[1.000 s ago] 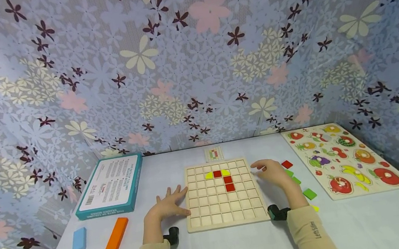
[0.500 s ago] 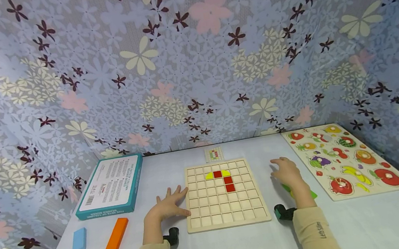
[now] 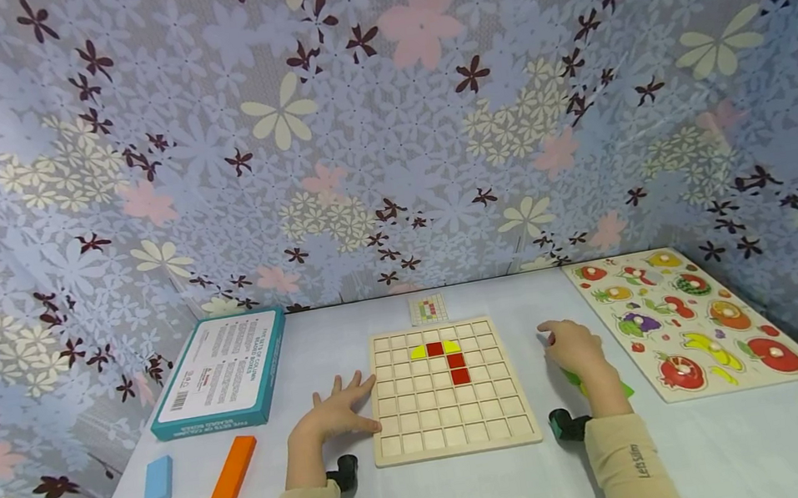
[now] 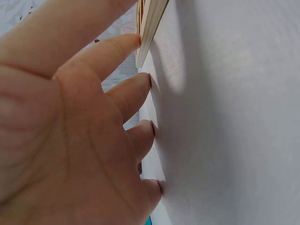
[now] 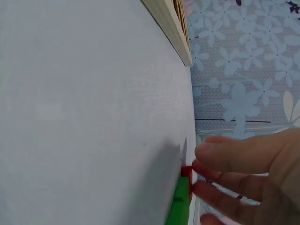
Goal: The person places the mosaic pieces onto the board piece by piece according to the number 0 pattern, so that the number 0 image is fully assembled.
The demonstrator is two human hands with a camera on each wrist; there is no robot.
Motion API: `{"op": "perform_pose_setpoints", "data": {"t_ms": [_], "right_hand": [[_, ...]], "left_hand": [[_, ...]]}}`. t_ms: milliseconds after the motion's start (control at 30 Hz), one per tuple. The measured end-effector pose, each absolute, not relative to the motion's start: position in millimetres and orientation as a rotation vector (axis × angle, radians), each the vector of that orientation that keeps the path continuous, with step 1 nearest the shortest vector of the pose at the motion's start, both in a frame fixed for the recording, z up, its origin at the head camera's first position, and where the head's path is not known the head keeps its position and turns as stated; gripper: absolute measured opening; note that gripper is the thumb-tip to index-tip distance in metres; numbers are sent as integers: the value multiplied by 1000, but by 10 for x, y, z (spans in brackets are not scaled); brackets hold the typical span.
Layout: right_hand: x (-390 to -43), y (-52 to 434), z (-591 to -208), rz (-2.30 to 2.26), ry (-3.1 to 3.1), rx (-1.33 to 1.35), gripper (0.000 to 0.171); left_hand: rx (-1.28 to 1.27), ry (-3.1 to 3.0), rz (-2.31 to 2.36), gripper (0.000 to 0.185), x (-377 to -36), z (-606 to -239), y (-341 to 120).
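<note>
My left hand [image 3: 334, 417] lies spread on the table, its index fingertip and thumb touching the left edge of the wooden grid board [image 3: 425, 443]. In the left wrist view the fingers [image 4: 126, 96] are straight. Red squares [image 3: 456, 360] and yellow rounded pieces [image 3: 418, 351] fill several of the board's cells. Off the board's right side, my right hand [image 3: 577, 352] has bent fingers and holds a small red tile [image 5: 186, 171] at its fingertips, low to the table. Beside it lie green tiles [image 5: 179, 201], partly hidden under that hand in the head view.
Behind the board lies a small pattern card [image 3: 427, 309]. A fruit puzzle board [image 3: 661, 370] stands at the right. On the left are a teal box [image 3: 229, 372], an orange block [image 3: 233, 473] and a blue block [image 3: 159, 481]. A patterned cloth [image 3: 387, 158] hangs behind.
My right hand has moved right from the board's edge to the loose tiles. Its fingers have drawn together, and a red tile now shows at their tips. The left hand stays put.
</note>
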State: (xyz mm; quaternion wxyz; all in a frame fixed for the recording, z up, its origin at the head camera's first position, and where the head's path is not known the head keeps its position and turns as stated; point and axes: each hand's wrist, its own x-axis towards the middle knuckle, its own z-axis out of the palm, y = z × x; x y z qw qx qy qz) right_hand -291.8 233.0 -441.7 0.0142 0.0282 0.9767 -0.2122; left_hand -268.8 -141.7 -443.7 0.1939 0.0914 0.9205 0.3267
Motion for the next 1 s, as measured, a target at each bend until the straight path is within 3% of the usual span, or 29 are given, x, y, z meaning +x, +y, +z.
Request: {"op": "perform_pose_setpoints", "data": {"t_ms": [600,1000], "right_hand": [[-2925,2334,-4462,-666,3045,152,37],[-2937,2297,-4392,-795,3173,4,37]], "left_hand": [[252,2585,918,86,-2675,-4437,-1413],[255,2576,897,85,-2679,-4417,-1407]]}}
